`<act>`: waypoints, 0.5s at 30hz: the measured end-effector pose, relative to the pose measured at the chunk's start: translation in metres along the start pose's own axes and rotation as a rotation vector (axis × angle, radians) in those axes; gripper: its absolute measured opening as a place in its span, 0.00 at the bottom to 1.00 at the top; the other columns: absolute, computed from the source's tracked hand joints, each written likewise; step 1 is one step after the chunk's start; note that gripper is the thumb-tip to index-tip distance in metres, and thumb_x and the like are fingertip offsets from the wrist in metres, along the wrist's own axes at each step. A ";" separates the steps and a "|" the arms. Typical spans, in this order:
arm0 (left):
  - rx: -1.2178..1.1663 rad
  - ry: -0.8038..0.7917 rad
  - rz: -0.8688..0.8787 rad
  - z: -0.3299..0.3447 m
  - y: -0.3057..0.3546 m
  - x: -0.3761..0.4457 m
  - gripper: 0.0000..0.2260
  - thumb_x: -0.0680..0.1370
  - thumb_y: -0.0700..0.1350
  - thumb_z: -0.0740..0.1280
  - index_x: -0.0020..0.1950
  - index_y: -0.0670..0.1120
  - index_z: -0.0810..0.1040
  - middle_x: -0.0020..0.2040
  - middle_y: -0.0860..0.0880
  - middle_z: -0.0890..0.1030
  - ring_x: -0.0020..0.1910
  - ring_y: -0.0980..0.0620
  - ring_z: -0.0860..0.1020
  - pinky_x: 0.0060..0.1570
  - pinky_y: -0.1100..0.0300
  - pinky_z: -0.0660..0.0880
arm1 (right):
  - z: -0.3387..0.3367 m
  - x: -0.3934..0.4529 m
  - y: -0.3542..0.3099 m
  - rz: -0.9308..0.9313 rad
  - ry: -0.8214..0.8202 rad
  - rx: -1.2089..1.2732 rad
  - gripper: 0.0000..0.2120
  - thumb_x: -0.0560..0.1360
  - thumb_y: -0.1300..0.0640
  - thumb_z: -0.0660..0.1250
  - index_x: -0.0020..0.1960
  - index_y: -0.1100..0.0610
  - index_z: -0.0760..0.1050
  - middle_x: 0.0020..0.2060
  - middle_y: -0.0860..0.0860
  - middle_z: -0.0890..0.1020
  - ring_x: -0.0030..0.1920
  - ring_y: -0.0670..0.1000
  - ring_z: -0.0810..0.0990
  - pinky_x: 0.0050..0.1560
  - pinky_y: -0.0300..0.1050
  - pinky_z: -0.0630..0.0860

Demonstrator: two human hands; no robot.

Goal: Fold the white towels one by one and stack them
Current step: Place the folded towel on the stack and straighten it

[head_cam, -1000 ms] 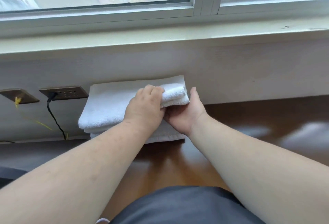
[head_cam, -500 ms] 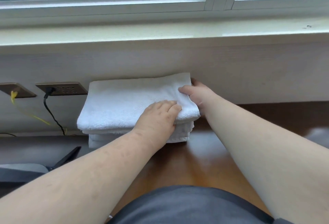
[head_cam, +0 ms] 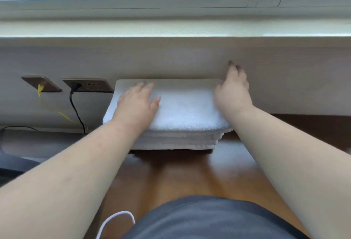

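A stack of folded white towels point(head_cam: 184, 136) sits on the wooden table against the wall under the window. The top towel point(head_cam: 186, 105) lies flat and smooth across the stack. My left hand point(head_cam: 137, 103) rests palm down on its left half with fingers straight. At the towel's right edge is my right hand point(head_cam: 232, 92), fingers extended toward the wall, its palm side against the towel; its fingertips are blurred.
The wooden table point(head_cam: 190, 178) runs toward me in front of the stack. Two wall sockets point(head_cam: 88, 85) sit left of the towels, one with a black cable point(head_cam: 76, 109) plugged in. A white cable point(head_cam: 114, 221) lies near my dark shorts.
The top towel's folded right end has been laid flat on the stack. My left hand slid left across the towel; my right hand let go of the corner and opened at the right edge.
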State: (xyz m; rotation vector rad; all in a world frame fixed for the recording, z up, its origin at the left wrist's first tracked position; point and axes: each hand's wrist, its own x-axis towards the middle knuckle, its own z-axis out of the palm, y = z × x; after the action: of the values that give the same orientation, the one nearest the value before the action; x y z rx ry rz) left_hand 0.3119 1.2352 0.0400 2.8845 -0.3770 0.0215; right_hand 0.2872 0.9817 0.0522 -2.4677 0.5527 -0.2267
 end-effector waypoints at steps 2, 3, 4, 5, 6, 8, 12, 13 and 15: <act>0.038 -0.025 -0.024 -0.001 -0.017 0.006 0.24 0.82 0.55 0.56 0.77 0.51 0.62 0.78 0.45 0.62 0.76 0.44 0.59 0.72 0.48 0.55 | 0.006 -0.023 -0.025 -0.304 0.029 -0.109 0.28 0.81 0.55 0.59 0.79 0.54 0.57 0.77 0.54 0.62 0.75 0.57 0.60 0.74 0.54 0.57; 0.048 -0.038 0.048 0.001 -0.016 0.007 0.24 0.82 0.55 0.56 0.77 0.52 0.62 0.78 0.45 0.61 0.76 0.44 0.58 0.73 0.47 0.55 | 0.016 -0.036 -0.036 -0.448 -0.024 -0.157 0.26 0.81 0.54 0.58 0.78 0.54 0.60 0.76 0.54 0.64 0.76 0.55 0.60 0.75 0.53 0.55; 0.068 -0.062 0.132 0.005 -0.011 0.006 0.24 0.81 0.55 0.56 0.77 0.53 0.62 0.78 0.45 0.61 0.77 0.44 0.57 0.73 0.46 0.55 | 0.027 -0.050 -0.046 -0.538 -0.099 -0.201 0.25 0.82 0.51 0.57 0.78 0.53 0.61 0.76 0.53 0.64 0.77 0.54 0.59 0.75 0.53 0.54; 0.101 -0.099 0.189 0.010 -0.007 0.004 0.25 0.80 0.57 0.54 0.77 0.54 0.61 0.79 0.46 0.59 0.77 0.45 0.55 0.74 0.44 0.54 | 0.040 -0.062 -0.051 -0.574 -0.180 -0.259 0.26 0.82 0.47 0.55 0.78 0.53 0.60 0.77 0.52 0.62 0.78 0.54 0.56 0.76 0.55 0.52; 0.133 -0.141 0.194 0.016 -0.006 0.002 0.27 0.79 0.59 0.51 0.78 0.56 0.58 0.79 0.47 0.57 0.78 0.45 0.53 0.74 0.42 0.51 | 0.050 -0.070 -0.050 -0.577 -0.258 -0.333 0.29 0.82 0.43 0.52 0.79 0.53 0.56 0.79 0.52 0.59 0.79 0.53 0.52 0.76 0.57 0.50; 0.146 -0.203 0.067 0.024 -0.016 0.000 0.27 0.79 0.62 0.47 0.79 0.58 0.52 0.81 0.50 0.51 0.79 0.47 0.48 0.74 0.40 0.46 | 0.056 -0.069 -0.035 -0.527 -0.369 -0.495 0.36 0.80 0.35 0.46 0.81 0.53 0.47 0.80 0.52 0.51 0.80 0.53 0.46 0.77 0.59 0.45; 0.201 -0.263 -0.178 0.022 -0.045 0.003 0.27 0.81 0.59 0.45 0.80 0.54 0.48 0.81 0.49 0.46 0.79 0.46 0.44 0.73 0.36 0.46 | 0.035 -0.036 0.003 -0.278 -0.344 -0.546 0.43 0.75 0.27 0.42 0.81 0.53 0.46 0.81 0.53 0.48 0.80 0.52 0.44 0.77 0.63 0.45; 0.215 -0.240 -0.203 0.019 -0.044 0.006 0.28 0.81 0.58 0.45 0.80 0.52 0.48 0.81 0.47 0.47 0.79 0.45 0.45 0.73 0.37 0.46 | 0.031 -0.030 0.005 -0.222 -0.319 -0.544 0.43 0.75 0.27 0.41 0.81 0.53 0.47 0.80 0.53 0.49 0.80 0.53 0.45 0.76 0.64 0.46; 0.178 -0.129 -0.102 0.015 -0.027 0.008 0.27 0.82 0.56 0.47 0.80 0.49 0.50 0.80 0.44 0.51 0.78 0.43 0.49 0.74 0.40 0.48 | 0.033 -0.028 -0.002 -0.253 -0.260 -0.542 0.40 0.77 0.30 0.41 0.80 0.54 0.50 0.80 0.54 0.51 0.80 0.54 0.46 0.76 0.64 0.46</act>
State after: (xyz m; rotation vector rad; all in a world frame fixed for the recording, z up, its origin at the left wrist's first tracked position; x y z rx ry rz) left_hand 0.3267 1.2550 0.0193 3.0866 -0.2623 -0.1568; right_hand 0.2719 1.0125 0.0256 -3.0300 0.2021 0.1705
